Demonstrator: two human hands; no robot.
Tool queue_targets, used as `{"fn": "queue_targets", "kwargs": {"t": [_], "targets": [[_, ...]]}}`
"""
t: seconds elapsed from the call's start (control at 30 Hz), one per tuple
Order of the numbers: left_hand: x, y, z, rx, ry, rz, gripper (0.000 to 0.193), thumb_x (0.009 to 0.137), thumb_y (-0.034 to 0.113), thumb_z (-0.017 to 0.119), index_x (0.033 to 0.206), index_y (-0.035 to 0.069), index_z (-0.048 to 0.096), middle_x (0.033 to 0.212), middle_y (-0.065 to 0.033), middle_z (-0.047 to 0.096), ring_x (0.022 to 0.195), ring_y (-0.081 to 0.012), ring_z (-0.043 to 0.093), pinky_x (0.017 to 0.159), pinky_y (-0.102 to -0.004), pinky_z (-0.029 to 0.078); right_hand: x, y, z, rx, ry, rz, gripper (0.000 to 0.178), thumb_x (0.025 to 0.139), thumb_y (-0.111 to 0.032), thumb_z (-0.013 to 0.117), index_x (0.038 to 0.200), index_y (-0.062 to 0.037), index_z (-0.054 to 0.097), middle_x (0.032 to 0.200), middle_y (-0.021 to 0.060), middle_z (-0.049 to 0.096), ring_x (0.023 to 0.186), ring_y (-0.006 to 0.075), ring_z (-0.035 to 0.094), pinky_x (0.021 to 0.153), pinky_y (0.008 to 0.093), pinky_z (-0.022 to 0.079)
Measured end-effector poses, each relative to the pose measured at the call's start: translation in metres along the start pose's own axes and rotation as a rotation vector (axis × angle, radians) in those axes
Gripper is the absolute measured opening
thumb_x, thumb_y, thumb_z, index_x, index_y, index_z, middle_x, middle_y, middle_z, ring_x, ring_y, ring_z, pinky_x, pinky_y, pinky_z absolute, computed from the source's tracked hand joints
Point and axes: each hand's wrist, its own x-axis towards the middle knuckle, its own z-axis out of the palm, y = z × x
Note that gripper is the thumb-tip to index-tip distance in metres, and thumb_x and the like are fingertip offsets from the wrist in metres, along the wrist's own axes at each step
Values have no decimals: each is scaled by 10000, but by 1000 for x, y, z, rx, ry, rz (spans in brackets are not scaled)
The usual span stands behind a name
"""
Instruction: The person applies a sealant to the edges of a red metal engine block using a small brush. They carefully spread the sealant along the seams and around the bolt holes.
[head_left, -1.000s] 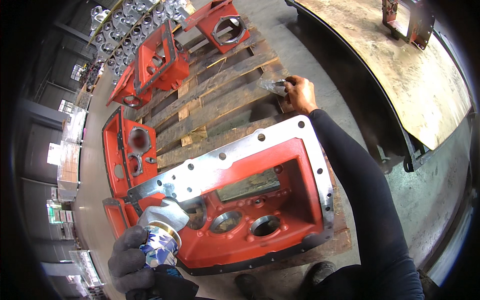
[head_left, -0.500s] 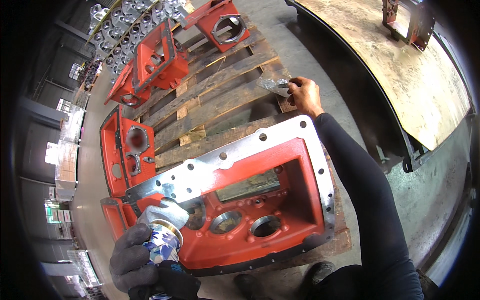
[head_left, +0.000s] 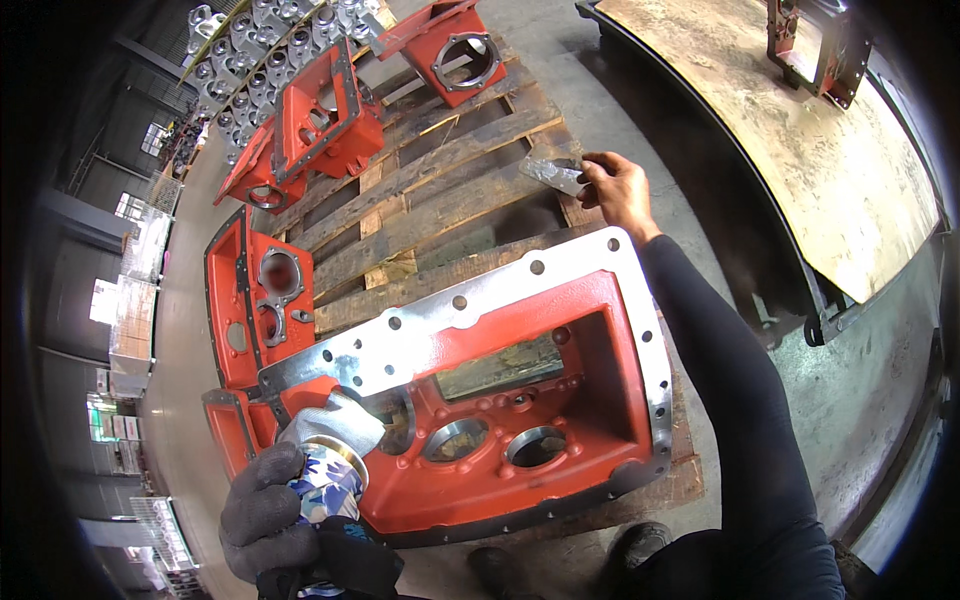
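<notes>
My left hand, in a dark grey glove, wraps round a blue-and-white patterned cylinder with a gold-coloured rim. Crumpled light grey cloth sits at the cylinder's upper end; whether it is a glove or a rag I cannot tell. Beneath lies a large red metal housing, with a bright machined flange and round bores. Beyond its far right corner, my bare right hand pinches a thin, shiny, silvery piece over the pallet; its exact kind is unclear.
Several more red housings stand on the wooden pallet. Rows of silvery castings are at the far left. On the right, a low platform with a wooden top carries a reddish-brown bracket. My shoes are near the housing.
My right hand has turned slightly and shifted a little right; the silvery piece shows a flatter face. My left hand keeps its grip on the cylinder. The view has shifted slightly.
</notes>
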Motion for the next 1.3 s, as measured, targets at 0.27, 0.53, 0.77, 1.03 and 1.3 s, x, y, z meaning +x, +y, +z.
{"fn": "queue_targets", "kwargs": {"t": [0.27,0.53,0.77,1.03,1.3], "targets": [[39,35,8,-239,-104,-28,417,1094,359,534,1189,-33,639,1061,-215,715,887,-328,750,794,-441,624,-84,-105,-51,302,-174,-111,292,1072,-118,668,1316,42,680,950,80,725,680,113,647,625,248,516],[31,55,26,-300,138,24,317,902,156,856,1058,97,587,1060,-159,656,934,-368,763,821,-555,686,-204,-190,-27,270,-357,-172,363,1024,-84,740,1345,68,666,986,105,747,724,103,687,651,241,572],[42,72,-6,-320,-366,323,436,801,186,943,1104,115,639,1268,-101,644,1165,-460,717,963,-618,637,-258,-179,17,-172,-418,-607,262,962,-15,781,1209,52,728,891,76,741,709,117,699,667,265,573],[46,78,11,-414,-338,244,367,740,91,898,1090,151,806,1210,-51,712,1267,-384,695,1012,-599,633,-251,-165,43,-280,-355,-908,240,925,-64,815,1138,20,741,905,144,750,779,273,744,729,344,583],[46,83,14,-406,-353,218,397,733,78,901,1113,151,807,1195,-55,719,1242,-387,708,1021,-602,626,-250,-158,54,-290,-389,-898,198,922,-71,812,1084,7,730,901,169,729,801,347,732,722,384,584]]}}
